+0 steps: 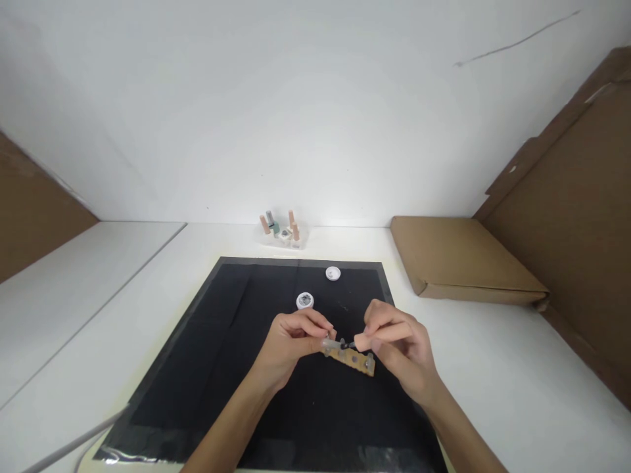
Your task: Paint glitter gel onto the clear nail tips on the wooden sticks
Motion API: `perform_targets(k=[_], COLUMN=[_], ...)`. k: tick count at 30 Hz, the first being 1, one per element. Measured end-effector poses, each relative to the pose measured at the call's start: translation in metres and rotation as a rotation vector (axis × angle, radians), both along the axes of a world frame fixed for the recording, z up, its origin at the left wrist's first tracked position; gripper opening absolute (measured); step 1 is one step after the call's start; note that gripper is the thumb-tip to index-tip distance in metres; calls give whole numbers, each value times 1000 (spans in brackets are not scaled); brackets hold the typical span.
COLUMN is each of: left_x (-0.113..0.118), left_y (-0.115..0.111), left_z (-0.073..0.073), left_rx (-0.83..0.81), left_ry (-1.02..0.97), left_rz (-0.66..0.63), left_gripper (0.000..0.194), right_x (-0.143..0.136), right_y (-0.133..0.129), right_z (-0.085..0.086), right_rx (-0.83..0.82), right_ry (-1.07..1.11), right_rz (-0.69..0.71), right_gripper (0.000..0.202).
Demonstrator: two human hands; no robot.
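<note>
Over the middle of the black mat, your left hand pinches a pale, see-through nail tip between thumb and fingers. Your right hand grips a brush by its pink handle, dark end pointing left, right at the nail tip's free end; contact too small to tell. Just below your fingers: a yellow strip on the mat, small clear pieces along it. Beyond your left hand, an open white jar; farther back, a white lid. Behind the mat, small bottles in a clear tray.
</note>
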State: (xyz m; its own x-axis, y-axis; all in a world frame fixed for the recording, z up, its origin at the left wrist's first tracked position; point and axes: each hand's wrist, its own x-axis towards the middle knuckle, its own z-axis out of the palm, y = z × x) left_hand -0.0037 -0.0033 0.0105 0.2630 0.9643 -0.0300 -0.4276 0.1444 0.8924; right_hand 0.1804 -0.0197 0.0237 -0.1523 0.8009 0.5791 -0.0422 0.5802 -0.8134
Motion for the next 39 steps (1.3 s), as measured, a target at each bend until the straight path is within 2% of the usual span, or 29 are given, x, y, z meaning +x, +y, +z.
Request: perform_targets(k=[3,8,15,18,22,25,29,35,39], left_x=[0,-1,-2,-2,-3,-3,-3,-3,-2], left_y=[0,0,-1,0,0,0,-1,0,0], left_z=[0,0,0,-1,-2,-2,-2,-6,-7], left_rx=[12,27,58,82,105,125,152,173,190], left_ry=[-13,-20,-6,-16,-13,4,25,39,39], left_rz=[-9,-28,-27,-32,-48,-42,-39,-49,-44], left_gripper=[13,12,12,11,11,10,10,10,12], right_x=[2,2,5,6,4,2,4,3,1], right_y=[2,0,2,3,0,0,4,0,0], right_z=[-4,1,-2,-4,2,2,-5,0,2], right_rx=[30,-70,-18,-17,-99,-105,-10,-88,-97], right_ry=[57,45,14,46,28,16,105,49,36], right_rz=[18,112,2,37,132,89,29,171,112], right_gripper=[22,8,19,17,7,7,21,5,8])
